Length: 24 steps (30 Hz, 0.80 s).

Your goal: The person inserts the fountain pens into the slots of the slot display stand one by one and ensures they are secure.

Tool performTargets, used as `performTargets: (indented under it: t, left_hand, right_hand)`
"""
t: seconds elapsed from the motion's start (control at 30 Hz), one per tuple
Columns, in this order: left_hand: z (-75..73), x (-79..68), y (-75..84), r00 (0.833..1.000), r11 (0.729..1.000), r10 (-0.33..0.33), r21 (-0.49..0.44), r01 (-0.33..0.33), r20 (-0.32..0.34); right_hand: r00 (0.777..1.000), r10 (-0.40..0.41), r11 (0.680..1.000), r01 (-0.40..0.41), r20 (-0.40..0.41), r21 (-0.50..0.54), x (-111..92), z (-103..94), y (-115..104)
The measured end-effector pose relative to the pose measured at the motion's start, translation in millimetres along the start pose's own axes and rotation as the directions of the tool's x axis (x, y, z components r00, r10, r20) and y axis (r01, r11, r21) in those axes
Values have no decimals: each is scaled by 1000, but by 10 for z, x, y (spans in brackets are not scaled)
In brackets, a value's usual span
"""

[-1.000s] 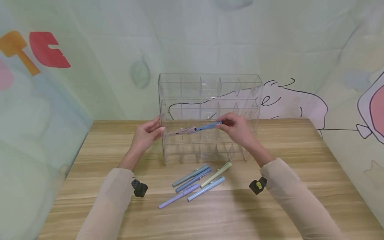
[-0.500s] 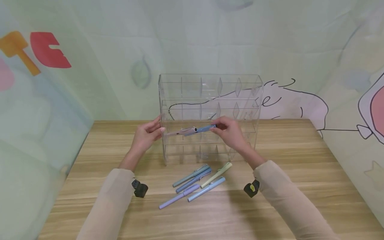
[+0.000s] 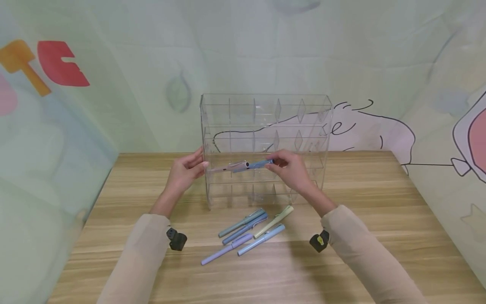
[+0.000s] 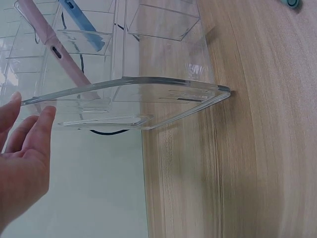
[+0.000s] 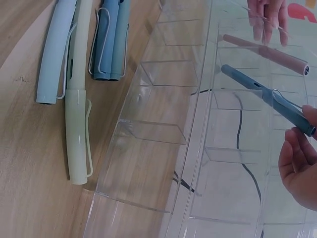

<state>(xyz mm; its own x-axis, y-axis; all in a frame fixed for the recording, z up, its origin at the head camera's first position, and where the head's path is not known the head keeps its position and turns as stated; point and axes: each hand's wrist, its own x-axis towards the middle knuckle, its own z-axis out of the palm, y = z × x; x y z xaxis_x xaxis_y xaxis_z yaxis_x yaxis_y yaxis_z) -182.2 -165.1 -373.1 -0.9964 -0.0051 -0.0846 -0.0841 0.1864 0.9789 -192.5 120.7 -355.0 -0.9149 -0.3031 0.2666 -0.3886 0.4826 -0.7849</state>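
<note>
A clear acrylic rack (image 3: 265,183) with several divided tiers stands upright on the table. My right hand (image 3: 292,169) pinches the cap end of a blue pen (image 3: 260,164), whose other end slants into a middle tier. Just left of it a pink pen (image 3: 235,166) leans in the same tier; in the left wrist view the pink pen (image 4: 54,44) lies nearer the side panel than the blue pen (image 4: 81,22). My left hand (image 3: 185,171) holds the rack's left side panel, thumb at the front edge and fingers behind.
In front of the rack several capped pens lie on the wooden table (image 3: 284,278): a grey-green pen (image 3: 241,221), a dark blue pen (image 3: 245,228), a pale green pen (image 3: 273,221), a light blue pen (image 3: 261,239) and a lilac pen (image 3: 226,249). A printed cloth (image 3: 152,76) hangs behind.
My right hand has moved a little left and down, taking the blue pen deeper into the tier beside the pink pen. The left hand stays in place on the rack.
</note>
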Motion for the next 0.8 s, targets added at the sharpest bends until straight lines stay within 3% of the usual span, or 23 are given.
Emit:
performTargets:
  t: [0.13, 0.3, 0.47, 0.8]
  left_hand:
    - [-2, -2, 3, 1000, 1000, 10, 10, -10, 2]
    - [-3, 0, 5, 1000, 1000, 12, 7, -12, 2]
    - [2, 7, -6, 1000, 1000, 10, 0, -10, -5]
    - [6, 12, -5, 1000, 1000, 9, -9, -9, -2]
  right_hand:
    - [999, -28, 1000, 28, 25, -11, -4, -16, 5]
    - [989, -124, 989, 130, 79, -74, -11, -70, 22]
    - [979, -189, 973, 196, 73, -119, -13, -111, 20]
    - [989, -123, 981, 133, 76, -142, -16, -92, 6]
